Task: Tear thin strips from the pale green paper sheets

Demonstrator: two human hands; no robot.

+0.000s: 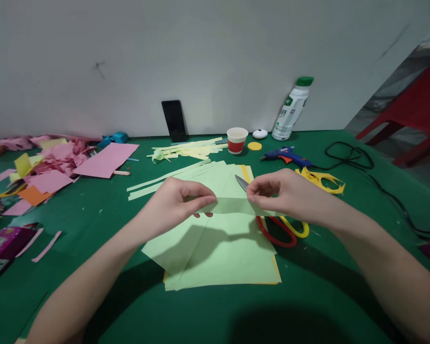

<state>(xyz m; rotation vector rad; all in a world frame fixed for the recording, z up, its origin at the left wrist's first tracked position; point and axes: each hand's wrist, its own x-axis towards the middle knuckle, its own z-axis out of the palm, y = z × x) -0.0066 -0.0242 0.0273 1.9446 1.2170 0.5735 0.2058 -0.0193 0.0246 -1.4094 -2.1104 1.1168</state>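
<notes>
A light green paper strip (232,205) is stretched level between my two hands. My left hand (181,200) pinches its left part, and my right hand (277,191) pinches it farther right, with the strip's end showing below the palm. Beneath them lies a stack of pale green paper sheets (222,263), with yellow edges peeking out under it. Scissors with red and yellow handles (279,234) rest on the stack's right side, partly hidden behind my right hand. Two cut green strips (157,184) lie beyond my left hand.
At the back stand a paper cup (237,141), a leaning black phone (174,120) and a tilted bottle (290,112). A blue glue gun (286,155) with its black cord (351,162) is at right. Pink paper scraps (64,162) and a purple box (7,251) are at left.
</notes>
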